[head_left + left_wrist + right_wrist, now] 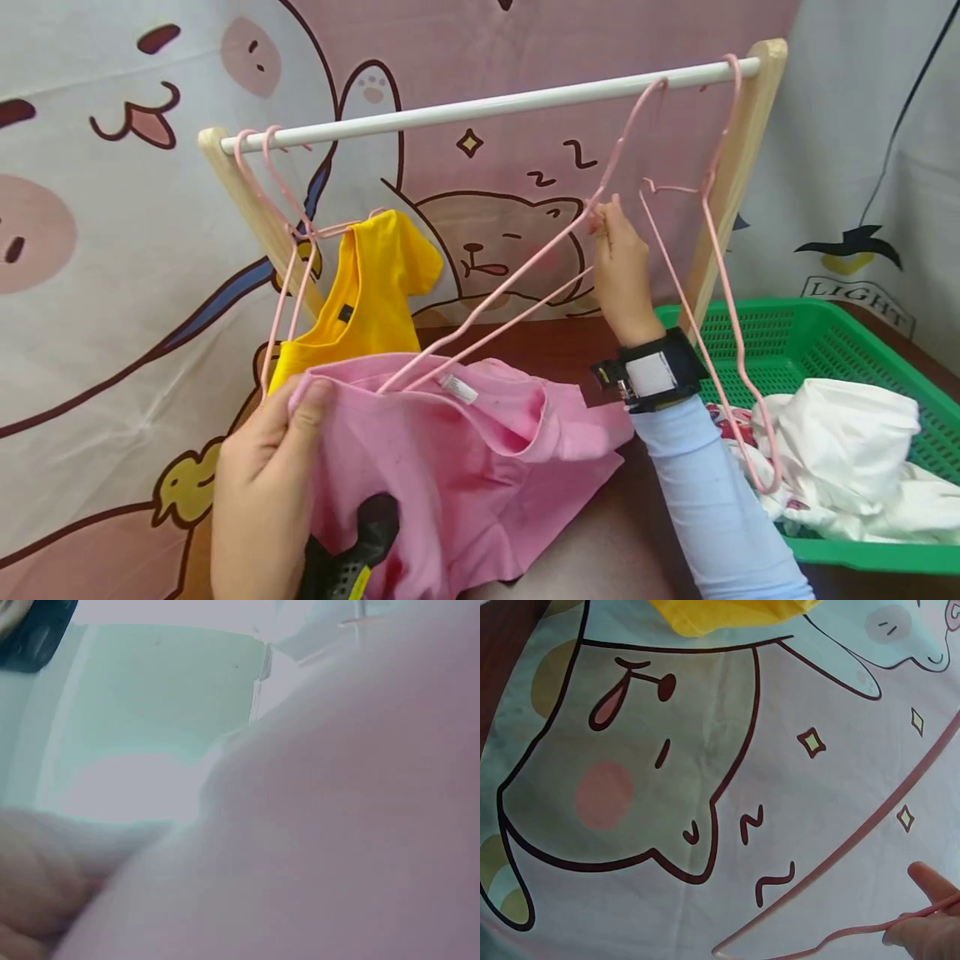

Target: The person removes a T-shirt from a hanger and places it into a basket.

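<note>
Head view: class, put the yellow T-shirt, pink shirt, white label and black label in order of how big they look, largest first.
1. Pink shirt
2. Yellow T-shirt
3. White label
4. Black label

The pink shirt looks nearer the camera, so the shirts' real sizes may differ.

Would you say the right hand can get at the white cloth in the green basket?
Probably not: the right hand pinches a pink hanger, and another hanger hangs partly before the white cloth.

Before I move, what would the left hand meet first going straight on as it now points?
Past the pink shirt it holds, the left hand would probably meet the yellow shirt first, though depth is unclear.
</note>
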The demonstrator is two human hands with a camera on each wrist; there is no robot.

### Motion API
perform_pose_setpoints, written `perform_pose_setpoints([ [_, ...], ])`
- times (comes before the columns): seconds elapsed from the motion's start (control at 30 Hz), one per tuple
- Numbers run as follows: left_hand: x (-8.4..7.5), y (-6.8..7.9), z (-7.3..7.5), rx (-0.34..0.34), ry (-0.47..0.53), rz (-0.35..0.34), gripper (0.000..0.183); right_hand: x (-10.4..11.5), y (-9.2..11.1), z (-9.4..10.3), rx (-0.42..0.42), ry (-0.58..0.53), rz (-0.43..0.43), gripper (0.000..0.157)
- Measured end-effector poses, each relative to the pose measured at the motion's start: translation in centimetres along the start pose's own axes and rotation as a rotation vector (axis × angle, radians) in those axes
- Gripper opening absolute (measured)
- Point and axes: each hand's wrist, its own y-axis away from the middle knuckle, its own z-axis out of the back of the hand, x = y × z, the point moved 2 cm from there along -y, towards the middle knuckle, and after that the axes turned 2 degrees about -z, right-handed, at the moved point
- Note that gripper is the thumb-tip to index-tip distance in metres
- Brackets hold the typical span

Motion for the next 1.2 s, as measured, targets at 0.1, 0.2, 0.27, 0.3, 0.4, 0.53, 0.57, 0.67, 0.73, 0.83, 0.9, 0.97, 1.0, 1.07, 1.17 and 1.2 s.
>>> perform_pose_setpoints([
  [0.1, 0.8, -0.9, -0.1, 0.032, 0.465, 0.042, 0.038, 0.1, -0.5, 0.2, 0.003, -0.011, -0.021, 0.032],
  [0.2, 1.4, -2.1, -1.0, 0.157, 0.686, 0.028, 0.036, 0.4, -1.1, 0.5, 0.010, -0.028, -0.029, 0.035],
  [0.27, 1.5, -3.0, -2.1, 0.235, 0.682, 0.043, 0.033, 0.7, -1.7, 0.6, 0.026, -0.043, -0.026, 0.036],
  [0.3, 1.5, -3.6, -2.9, 0.266, 0.657, 0.045, 0.031, 0.9, -2.0, 0.7, 0.045, -0.048, -0.029, 0.037],
  [0.4, 1.4, -5.2, -5.5, 0.315, 0.528, 0.045, 0.031, 1.4, -2.8, 0.9, 0.135, -0.044, -0.050, 0.039],
  [0.53, 1.6, -6.2, -8.4, 0.379, 0.321, -0.037, 0.030, 1.7, -3.9, 0.6, 0.246, -0.022, -0.045, 0.042],
  [0.57, 1.8, -6.1, -8.7, 0.400, 0.311, -0.073, 0.028, 1.8, -4.1, 0.5, 0.252, -0.021, -0.028, 0.043],
  [0.67, 2.7, -6.2, -9.7, 0.460, 0.186, -0.103, 0.027, 2.3, -4.8, 0.4, 0.234, -0.020, 0.022, 0.038],
  [0.73, 3.4, -6.2, -10.2, 0.497, 0.117, -0.100, 0.026, 2.7, -5.2, 0.5, 0.210, -0.013, 0.049, 0.032],
  [0.83, 4.0, -6.5, -11.1, 0.533, -0.028, -0.048, 0.032, 3.3, -5.5, 0.8, 0.215, 0.003, 0.056, 0.029],
  [0.9, 4.1, -6.4, -11.5, 0.546, -0.051, -0.052, 0.033, 3.2, -5.5, 0.9, 0.224, 0.011, 0.060, 0.030],
  [0.97, 4.2, -6.4, -11.8, 0.550, -0.051, -0.044, 0.032, 2.6, -5.4, 0.8, 0.246, 0.037, 0.064, 0.030],
  [1.0, 4.2, -6.5, -11.9, 0.549, -0.051, -0.042, 0.032, 2.0, -5.3, 0.7, 0.258, 0.058, 0.083, 0.031],
  [1.07, 4.0, -6.5, -12.1, 0.552, -0.054, -0.041, 0.033, 0.7, -5.0, 0.5, 0.296, 0.074, 0.070, 0.032],
  [1.17, 3.8, -6.8, -12.5, 0.556, -0.074, -0.056, 0.034, -0.9, -4.6, 0.1, 0.336, 0.079, 0.067, 0.034],
  [1.2, 3.8, -7.0, -12.7, 0.555, -0.083, -0.063, 0.034, -1.2, -4.5, 0.1, 0.342, 0.071, 0.062, 0.034],
])
